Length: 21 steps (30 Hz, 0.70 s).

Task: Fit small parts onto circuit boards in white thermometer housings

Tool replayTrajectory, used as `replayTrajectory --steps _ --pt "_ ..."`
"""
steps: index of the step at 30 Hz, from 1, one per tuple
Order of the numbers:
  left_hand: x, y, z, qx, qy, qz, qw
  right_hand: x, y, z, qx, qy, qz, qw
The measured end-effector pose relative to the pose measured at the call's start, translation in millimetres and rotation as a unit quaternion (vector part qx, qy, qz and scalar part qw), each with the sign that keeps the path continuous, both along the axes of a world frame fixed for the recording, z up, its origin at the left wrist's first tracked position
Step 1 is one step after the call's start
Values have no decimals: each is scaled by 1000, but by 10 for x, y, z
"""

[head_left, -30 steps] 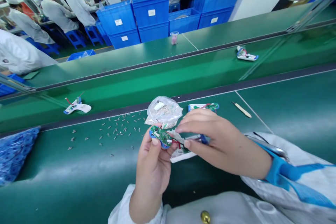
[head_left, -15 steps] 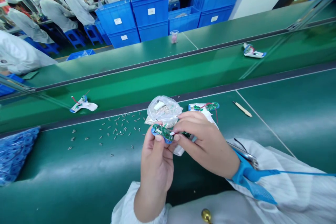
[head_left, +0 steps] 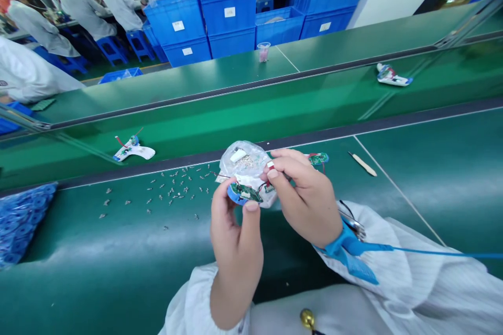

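Note:
Between thumb and fingers, my left hand (head_left: 238,241) grips a blue-edged device with a green circuit board (head_left: 245,192). My right hand (head_left: 306,193) pinches a small white connector (head_left: 270,166) with red wire, just above and right of the board. Dark and red wires run near the board's right end. Behind the hands lies a clear plastic bag (head_left: 243,159) of small parts. Another green board (head_left: 318,158) shows partly behind my right hand. Small metal parts (head_left: 178,188) are scattered on the green bench to the left.
A wooden-handled tool (head_left: 363,164) lies at right. White device halves rest on the green belt at left (head_left: 135,151) and right (head_left: 394,76). Blue wrapped parts (head_left: 25,220) sit far left. A clear cup (head_left: 263,52), blue crates (head_left: 231,10) and people in white stand beyond.
My right hand has lifted away from the board with the connector, and the wires now show. The board has tilted in my left hand. The belt's device halves have shifted right.

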State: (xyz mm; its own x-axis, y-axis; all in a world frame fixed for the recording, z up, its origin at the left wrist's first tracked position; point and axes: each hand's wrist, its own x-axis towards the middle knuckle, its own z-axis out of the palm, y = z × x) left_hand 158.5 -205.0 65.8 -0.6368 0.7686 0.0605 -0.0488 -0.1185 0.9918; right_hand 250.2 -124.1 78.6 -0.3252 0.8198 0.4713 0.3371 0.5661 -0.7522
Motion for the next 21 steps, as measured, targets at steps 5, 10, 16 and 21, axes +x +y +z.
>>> replayTrajectory --steps 5,10,16,21 --pt "-68 -50 -4 -42 184 -4 982 11 58 141 -9 -11 65 998" --pt "-108 -101 -8 -17 143 -61 988 116 194 339 -13 -64 220 973" --pt "-126 -189 48 -4 146 -132 980 188 284 539 -17 -96 385 918" --pt "-122 -218 101 -4 119 -157 980 202 276 616 -16 -117 416 902"
